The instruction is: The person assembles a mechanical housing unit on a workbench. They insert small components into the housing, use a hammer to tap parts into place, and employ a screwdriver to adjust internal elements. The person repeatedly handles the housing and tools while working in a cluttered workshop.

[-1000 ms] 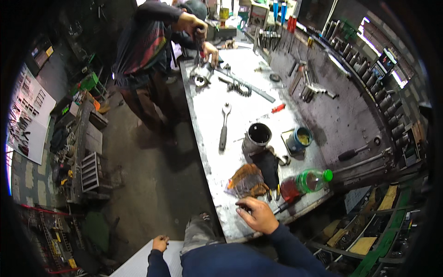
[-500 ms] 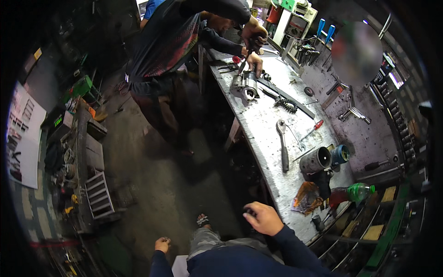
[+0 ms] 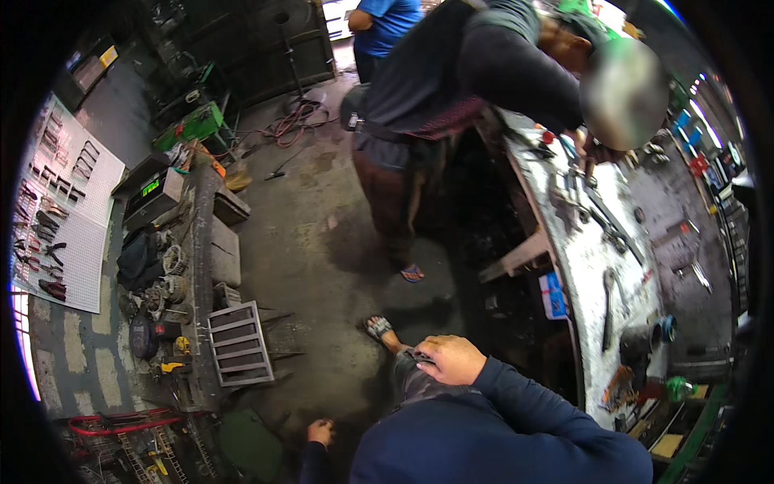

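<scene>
Slatted frame (image 3: 242, 344) standing well left of workbench (image 3: 582, 262). Left hand (image 3: 321, 432) hanging nearer workbench, fingers curling; cannot tell whether gripping anything. Camouflage trousers (image 3: 414, 382) showing left of workbench, right hand (image 3: 453, 360) hovering over or resting on them, fingers bending, grip unclear. Co-worker (image 3: 447, 93) leaning over workbench's far end. Ratchet (image 3: 608, 310) lying on workbench's top.

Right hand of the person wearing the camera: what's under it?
Patterned grey shorts show just below the right hand. Whatever lies directly behind its palm and fingers is covered and cannot be seen.
</scene>
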Available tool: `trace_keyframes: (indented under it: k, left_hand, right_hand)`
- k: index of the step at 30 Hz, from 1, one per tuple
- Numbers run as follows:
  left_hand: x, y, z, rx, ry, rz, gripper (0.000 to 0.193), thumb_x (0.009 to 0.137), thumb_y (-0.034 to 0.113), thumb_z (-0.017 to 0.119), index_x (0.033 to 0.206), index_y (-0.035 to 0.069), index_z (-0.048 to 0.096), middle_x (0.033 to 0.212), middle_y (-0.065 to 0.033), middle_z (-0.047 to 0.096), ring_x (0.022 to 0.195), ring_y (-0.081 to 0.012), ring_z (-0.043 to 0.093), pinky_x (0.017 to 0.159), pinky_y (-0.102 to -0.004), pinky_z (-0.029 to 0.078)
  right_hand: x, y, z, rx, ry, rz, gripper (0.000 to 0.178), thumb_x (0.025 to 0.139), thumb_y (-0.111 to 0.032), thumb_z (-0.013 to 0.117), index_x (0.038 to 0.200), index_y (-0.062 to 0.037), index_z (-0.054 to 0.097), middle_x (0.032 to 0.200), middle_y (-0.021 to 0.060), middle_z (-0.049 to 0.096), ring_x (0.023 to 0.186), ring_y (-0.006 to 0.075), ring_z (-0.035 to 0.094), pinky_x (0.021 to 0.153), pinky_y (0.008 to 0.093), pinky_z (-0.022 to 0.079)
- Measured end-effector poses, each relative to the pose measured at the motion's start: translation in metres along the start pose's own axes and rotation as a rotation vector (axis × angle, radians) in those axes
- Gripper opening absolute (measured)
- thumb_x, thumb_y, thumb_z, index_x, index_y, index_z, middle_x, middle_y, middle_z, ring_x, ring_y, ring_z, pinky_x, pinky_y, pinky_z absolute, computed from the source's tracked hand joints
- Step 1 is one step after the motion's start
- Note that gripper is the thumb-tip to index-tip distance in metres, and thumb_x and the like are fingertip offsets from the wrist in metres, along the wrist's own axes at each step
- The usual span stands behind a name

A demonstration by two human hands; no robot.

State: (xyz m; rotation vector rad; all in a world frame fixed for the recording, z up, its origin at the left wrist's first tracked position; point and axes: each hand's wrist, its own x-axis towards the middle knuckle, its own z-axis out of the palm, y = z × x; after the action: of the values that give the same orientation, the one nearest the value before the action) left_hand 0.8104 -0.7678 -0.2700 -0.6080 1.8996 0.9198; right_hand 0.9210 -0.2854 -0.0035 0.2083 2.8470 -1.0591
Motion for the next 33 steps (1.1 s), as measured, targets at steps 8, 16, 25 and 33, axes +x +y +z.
trace_keyframes:
  k: [8,16,25,33]
  left_hand:
    - [0.080,0.066,-0.077,0.247,0.073,0.076,0.031,0.097,0.020,0.071,0.124,0.006,0.071,0.103,-0.0100,0.074,0.084,-0.0286,0.072,0.069,-0.0458,0.057]
    - [0.189,0.315,-0.143,0.116,0.022,0.089,0.027,0.098,0.021,0.069,0.121,0.009,0.068,0.103,-0.0102,0.072,0.086,-0.0308,0.071,0.070,-0.0497,0.056]
    - [0.352,0.634,-0.218,0.326,-0.094,0.161,0.022,0.099,0.022,0.066,0.118,0.012,0.066,0.104,-0.0104,0.069,0.088,-0.0333,0.070,0.072,-0.0540,0.054]
    - [0.466,0.970,-0.205,0.215,-0.095,0.286,0.023,0.101,0.025,0.061,0.121,0.014,0.061,0.101,-0.0071,0.065,0.084,-0.0344,0.067,0.072,-0.0549,0.052]
  right_hand:
    - [0.314,-0.006,-0.030,-0.121,-0.117,-0.271,0.031,0.092,-0.029,0.073,0.110,-0.0061,0.063,0.103,0.0141,0.068,0.098,0.0377,0.069,0.083,0.0507,0.056]
    - [0.562,-0.055,-0.106,0.012,0.188,-0.457,0.032,0.091,-0.028,0.073,0.112,-0.0057,0.066,0.106,0.0160,0.070,0.100,0.0387,0.070,0.087,0.0493,0.057]
    - [0.671,0.011,-0.159,0.153,0.141,0.036,0.034,0.092,-0.026,0.071,0.115,-0.0024,0.065,0.110,0.0188,0.069,0.099,0.0411,0.069,0.087,0.0486,0.056]
    - [0.732,0.115,-0.231,0.191,0.439,0.397,0.033,0.093,-0.027,0.071,0.118,-0.0049,0.069,0.103,0.0183,0.072,0.097,0.0377,0.070,0.087,0.0466,0.055]
